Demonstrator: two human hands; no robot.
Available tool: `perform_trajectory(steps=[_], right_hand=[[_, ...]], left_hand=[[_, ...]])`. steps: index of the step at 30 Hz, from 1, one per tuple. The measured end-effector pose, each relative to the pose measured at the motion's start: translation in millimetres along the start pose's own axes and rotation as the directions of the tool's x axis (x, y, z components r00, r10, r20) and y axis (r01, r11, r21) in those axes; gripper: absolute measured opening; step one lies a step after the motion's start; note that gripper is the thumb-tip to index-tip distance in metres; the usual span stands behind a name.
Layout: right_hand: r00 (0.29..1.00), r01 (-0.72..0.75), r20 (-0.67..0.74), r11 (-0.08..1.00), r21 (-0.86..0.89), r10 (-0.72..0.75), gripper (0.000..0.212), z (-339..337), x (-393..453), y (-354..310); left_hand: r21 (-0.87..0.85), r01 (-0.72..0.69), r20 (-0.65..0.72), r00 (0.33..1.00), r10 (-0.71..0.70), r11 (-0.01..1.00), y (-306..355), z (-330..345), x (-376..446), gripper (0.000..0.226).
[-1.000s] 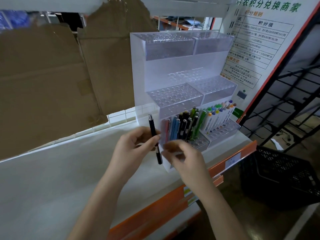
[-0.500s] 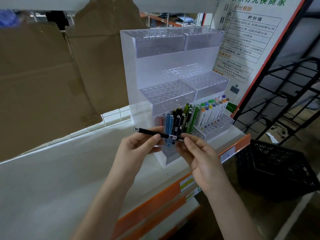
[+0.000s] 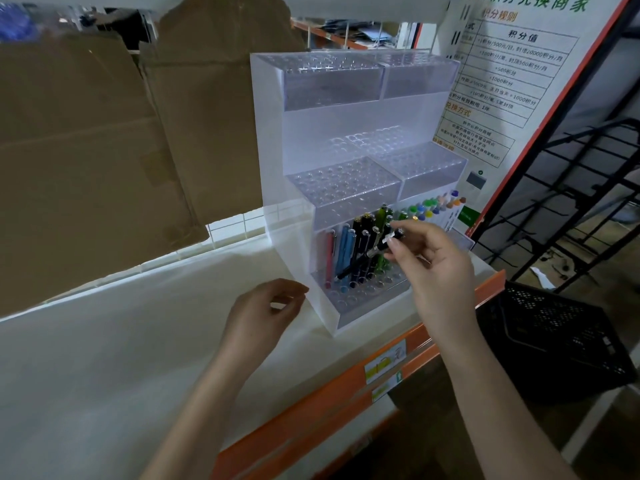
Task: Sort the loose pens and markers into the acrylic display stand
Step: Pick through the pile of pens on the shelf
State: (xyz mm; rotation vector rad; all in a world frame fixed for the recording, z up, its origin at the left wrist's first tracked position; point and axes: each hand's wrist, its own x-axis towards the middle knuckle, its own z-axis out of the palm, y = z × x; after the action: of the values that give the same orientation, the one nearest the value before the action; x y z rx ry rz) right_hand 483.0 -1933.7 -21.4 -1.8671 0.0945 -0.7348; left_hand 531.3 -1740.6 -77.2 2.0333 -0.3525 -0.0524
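The right hand pinched a black pen tilted over the acrylic stand's bottom tier; the left hand, beside the stand, hung loosely curled, holding nothing.

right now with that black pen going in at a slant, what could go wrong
1. The black pen, pinched in the right hand, lies tilted across the pens already standing in the bottom tier; it may knock them askew.
2. Its lower tip could miss a hole in the acrylic display stand and skid over the perforated top.
3. The left hand holds nothing and does not steady the stand, so a push might shift it.
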Motion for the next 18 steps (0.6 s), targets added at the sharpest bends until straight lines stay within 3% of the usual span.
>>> perform_trajectory(steps=[4,10,18], right_hand=[[0.995,0.098,0.001,0.981,-0.169,-0.100,0.023,8,-1,9],[0.981,0.194,0.028,0.949,-0.250,-0.193,0.027,24,0,20],[0.931,0.356,0.091,0.822,-0.444,-0.353,0.023,41,-1,39]], left_hand=[[0.003,0.007,0.007,1.000,-0.007,1.000,-3,1,0,0.027],[0.024,0.003,0.026,1.000,-0.004,1.000,-5,0,1,0.025],[-0.004,-0.005,0.032,0.999,0.005,1.000,-4,-1,4,0.022]])
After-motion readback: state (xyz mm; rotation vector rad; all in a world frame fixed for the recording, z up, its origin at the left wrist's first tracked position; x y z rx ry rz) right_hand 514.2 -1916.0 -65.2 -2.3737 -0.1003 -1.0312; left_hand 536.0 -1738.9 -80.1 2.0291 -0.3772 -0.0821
